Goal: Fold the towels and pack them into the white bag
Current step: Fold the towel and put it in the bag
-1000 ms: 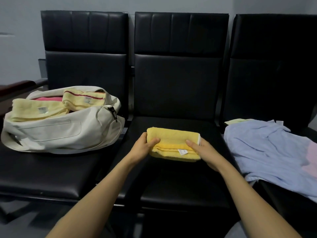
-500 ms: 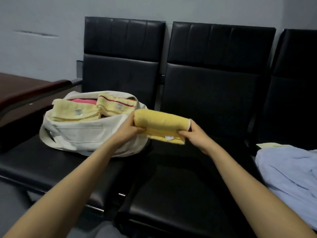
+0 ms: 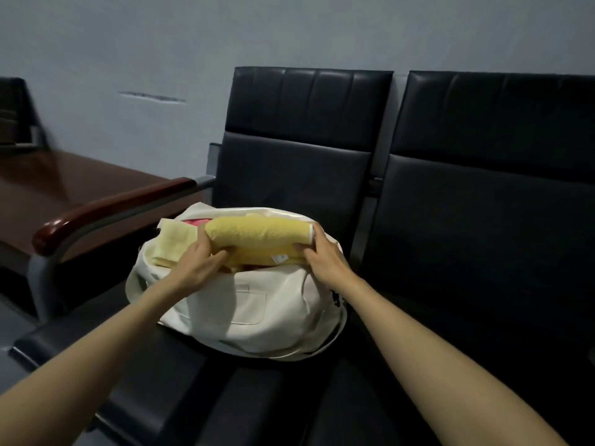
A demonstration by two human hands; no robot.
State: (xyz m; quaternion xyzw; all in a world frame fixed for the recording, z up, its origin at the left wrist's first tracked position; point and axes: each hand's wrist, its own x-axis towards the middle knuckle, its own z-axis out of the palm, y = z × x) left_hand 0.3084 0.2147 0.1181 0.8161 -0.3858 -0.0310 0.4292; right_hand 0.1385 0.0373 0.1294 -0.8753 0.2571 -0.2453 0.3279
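— Yellow towel hangs over the white bag's open mouth, left hand and right hand each curled round an end. Drop it?

— Better to lower it level, tuck it beside the pale towel, then let go.

This looks like a waiting room or an office lobby. Black padded seats stand joined in a row on a grey metal frame, as public bench seating does, with a polished wooden armrest at the end. Behind them is a plain pale wall, and beside the row a dark wooden table.
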